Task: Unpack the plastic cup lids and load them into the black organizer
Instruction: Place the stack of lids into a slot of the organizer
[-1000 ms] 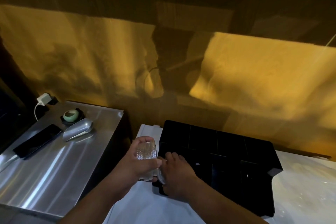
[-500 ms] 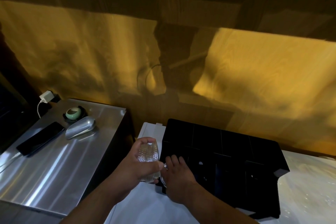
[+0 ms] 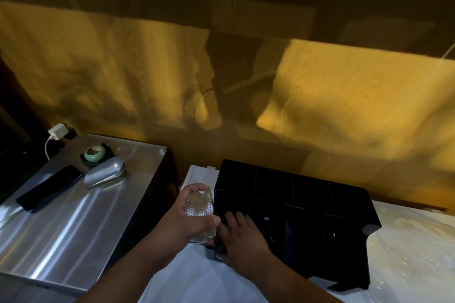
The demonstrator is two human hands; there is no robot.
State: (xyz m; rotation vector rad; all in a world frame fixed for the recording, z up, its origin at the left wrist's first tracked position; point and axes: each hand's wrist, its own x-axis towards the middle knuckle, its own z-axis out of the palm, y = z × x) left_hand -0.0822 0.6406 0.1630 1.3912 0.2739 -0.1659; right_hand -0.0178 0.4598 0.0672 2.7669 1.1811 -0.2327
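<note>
Both hands are meeting at the near left corner of the black organizer (image 3: 344, 204); the two bare forearms are reaching in from the near edge and angling toward each other. The left hand (image 3: 187, 221) is wrapping round a stack of clear plastic lids (image 3: 200, 204), fingers curling over the far side and thumb pressing across the near side; it is holding the stack on edge, just left of the organizer's left wall and above the white surface (image 3: 192, 278). The right hand (image 3: 242, 236) is lying palm down over the organizer's near left compartment, its fingers (image 3: 237, 216) reaching out fairly straight and slightly spread, their tips resting on the black plastic; its thumb side is sitting against the bottom of the stack, so the two hands are touching or nearly touching there. Something is glinting under the heel of the right hand, but whether it is a lid cannot be told; the thumb is hidden.

The organizer is sitting on the white surface, its dividers forming a row of compartments along the far side and more along the near side; the inside is too dark to read. To the left a steel counter (image 3: 73, 216) is carrying a dark phone (image 3: 49, 187), a metal scoop (image 3: 104, 176) and a small green bowl (image 3: 94, 154); a white charger (image 3: 58, 131) is sitting plugged in at its far left corner. A wooden wall (image 3: 357, 106) is catching yellow light behind everything.
</note>
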